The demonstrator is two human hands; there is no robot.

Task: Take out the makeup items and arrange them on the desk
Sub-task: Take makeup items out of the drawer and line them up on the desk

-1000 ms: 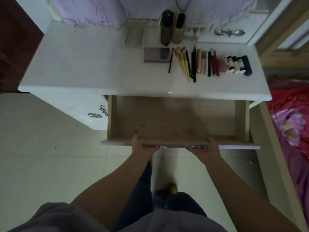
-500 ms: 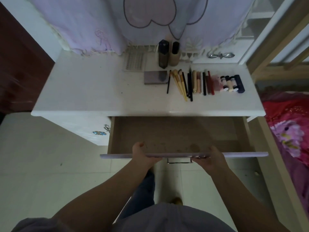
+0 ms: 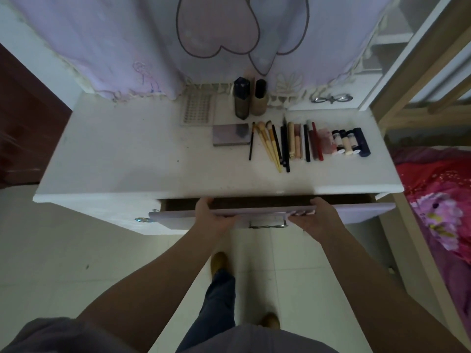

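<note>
Makeup items lie in a row on the white desk (image 3: pixel 127 161): a grey palette (image 3: pixel 230 135), several brushes (image 3: pixel 267 143), pencils and tubes (image 3: pixel 300 141), and small bottles (image 3: pixel 349 142) at the right end. Two tall bottles (image 3: pixel 251 99) stand behind them, beside a perforated white tray (image 3: pixel 197 109). The drawer (image 3: pixel 356 212) under the desktop is almost pushed in, only a dark slit showing. My left hand (image 3: pixel 212 216) and my right hand (image 3: pixel 314 217) both grip the top edge of the drawer front, either side of its metal handle (image 3: pixel 267 224).
A lilac curtain (image 3: pixel 204 42) hangs behind the desk. A bed with a red flowered cover (image 3: pixel 441 207) and a wooden frame (image 3: pixel 420 72) stand close on the right. Tiled floor (image 3: pixel 63 263) lies to the left, with a dark door (image 3: pixel 23 128) beyond. My feet are under the drawer.
The drawer has slid in from wide open to nearly shut, with both hands staying on its front edge. The view has tilted up, showing more of the curtain.
</note>
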